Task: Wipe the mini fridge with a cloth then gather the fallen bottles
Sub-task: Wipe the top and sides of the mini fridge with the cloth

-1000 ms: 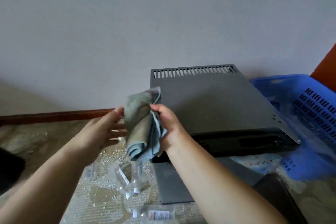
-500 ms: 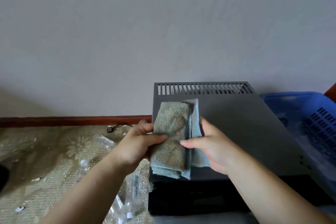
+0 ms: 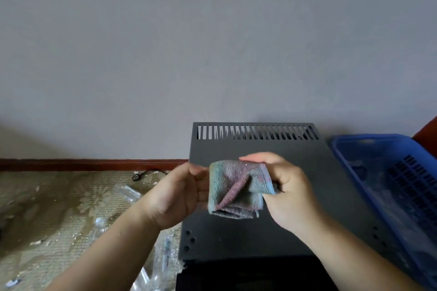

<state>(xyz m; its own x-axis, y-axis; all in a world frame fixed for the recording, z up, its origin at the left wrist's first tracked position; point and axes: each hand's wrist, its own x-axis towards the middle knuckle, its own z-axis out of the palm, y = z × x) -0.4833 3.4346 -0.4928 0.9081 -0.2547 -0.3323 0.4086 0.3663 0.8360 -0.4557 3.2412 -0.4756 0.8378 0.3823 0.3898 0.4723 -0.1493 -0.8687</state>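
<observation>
Head view: just right of the dark grey, flat-topped metal mini fridge [image 3: 295,156] sits a blue slotted plastic basket [image 3: 369,137]; what lies inside it is too blurred to tell. The fridge top is matte, with a row of narrow vent slots along its far edge and small screw holes near its front corners. Above the middle of that top, held clear of it, is a folded, ribbed grey-green cloth [image 3: 234,191] tinged pink. The right hand [image 3: 290,194] pinches the cloth's right edge between thumb and curled fingers, while the left hand [image 3: 175,198] grasps its left edge, fingertips hidden behind the fabric. Left of the fridge, clear plastic bottles [image 3: 156,264] lie fallen on a woven beige mat [image 3: 59,208].
</observation>
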